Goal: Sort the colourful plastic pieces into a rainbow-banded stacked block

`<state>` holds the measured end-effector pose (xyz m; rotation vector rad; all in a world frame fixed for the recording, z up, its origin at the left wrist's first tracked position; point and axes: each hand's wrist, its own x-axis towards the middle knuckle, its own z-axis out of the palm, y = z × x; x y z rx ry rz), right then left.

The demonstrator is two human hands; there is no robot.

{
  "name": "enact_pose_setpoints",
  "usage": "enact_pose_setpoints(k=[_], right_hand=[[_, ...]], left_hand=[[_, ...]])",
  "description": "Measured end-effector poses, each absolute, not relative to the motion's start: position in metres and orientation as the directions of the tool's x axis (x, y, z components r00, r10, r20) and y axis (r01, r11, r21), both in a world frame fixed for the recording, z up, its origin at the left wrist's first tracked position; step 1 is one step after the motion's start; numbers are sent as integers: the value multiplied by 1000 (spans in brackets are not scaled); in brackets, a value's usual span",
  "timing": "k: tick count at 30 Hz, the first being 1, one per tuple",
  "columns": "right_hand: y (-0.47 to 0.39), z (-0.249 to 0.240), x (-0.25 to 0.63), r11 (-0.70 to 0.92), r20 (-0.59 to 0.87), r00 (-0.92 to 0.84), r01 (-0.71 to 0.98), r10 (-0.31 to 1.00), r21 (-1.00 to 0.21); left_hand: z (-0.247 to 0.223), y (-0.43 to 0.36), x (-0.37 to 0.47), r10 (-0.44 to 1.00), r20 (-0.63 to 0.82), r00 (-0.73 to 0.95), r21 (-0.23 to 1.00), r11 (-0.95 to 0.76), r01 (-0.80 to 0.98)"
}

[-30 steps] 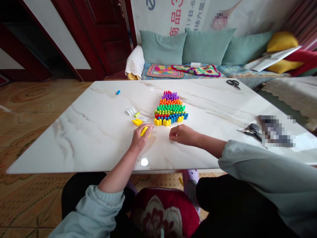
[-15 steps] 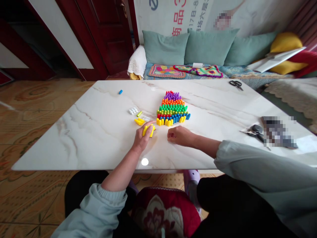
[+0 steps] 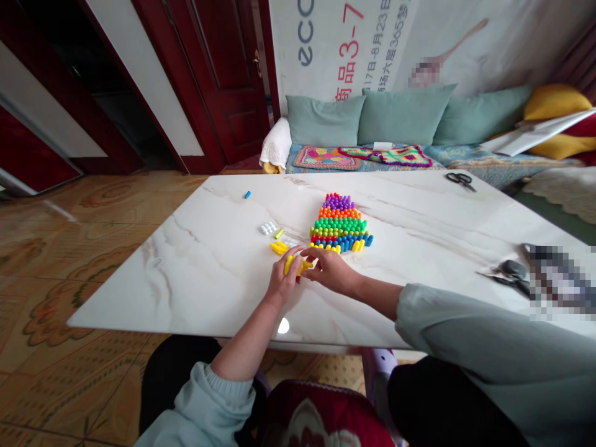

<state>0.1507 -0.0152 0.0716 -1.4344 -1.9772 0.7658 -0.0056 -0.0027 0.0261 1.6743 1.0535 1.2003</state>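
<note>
I see my left hand (image 3: 285, 279) curled around a few yellow pegs (image 3: 294, 266), fingers closed on them, and my right hand (image 3: 328, 270) meeting it from 3 o'clock, fingertips pinching at the same yellow cluster. Both hands rest on the marble table (image 3: 195, 273), just at 6 o'clock of the peg stack (image 3: 341, 222) — rows of purple, orange, green, red, blue and yellow pieces packed upright.

My worry is the closeness: the right hand's knuckles sit just beside the stack's front yellow row, so a careless lift or twist could, I judge, knock those pegs over and ripple into the rows behind. The pegs look small and smooth, and the tabletop looks glossy — a dropped one would likely roll.

At 10 o'clock of my hands lie loose yellow pegs (image 3: 278, 248), a green peg (image 3: 279, 233) and white pegs (image 3: 268, 228); a sweeping left elbow might scatter them. A blue peg (image 3: 248, 194) lies farther out at 11 o'clock, well apart. Scissors (image 3: 460, 180) rest far off at 2 o'clock.
</note>
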Motion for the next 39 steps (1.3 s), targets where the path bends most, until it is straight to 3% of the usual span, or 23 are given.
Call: enact_pose_setpoints(k=[5, 11, 17, 23, 30, 34, 37, 39], right_hand=[[-12, 70, 146, 334, 155, -313, 676, 937, -657], [-14, 70, 157, 220, 67, -237, 712, 969, -667], [-17, 82, 208, 85, -68, -154, 806, 986, -586], [-13, 94, 274, 1, -42, -13, 958, 999, -287], [-10, 98, 251, 218, -103, -214, 975, 971, 37], [-12, 97, 235, 318, -59, -313, 944, 948, 92], [-17, 103, 238, 260, 53, -264, 963, 963, 75], [-20, 106, 245, 179, 51, -180, 983, 982, 29]], left_hand=[[24, -1, -6, 948, 232, 218, 966, -251, 60], [20, 3, -5, 949, 221, 225, 959, -253, 126], [18, 4, -3, 950, 219, 223, 959, -251, 129], [19, 4, -1, 956, 204, 211, 964, -233, 127], [19, 3, -1, 958, 203, 204, 960, -235, 151], [17, 3, -2, 956, 206, 209, 958, -241, 158], [17, 4, -2, 956, 205, 210, 958, -240, 155], [17, 3, -1, 956, 206, 210, 958, -241, 156]])
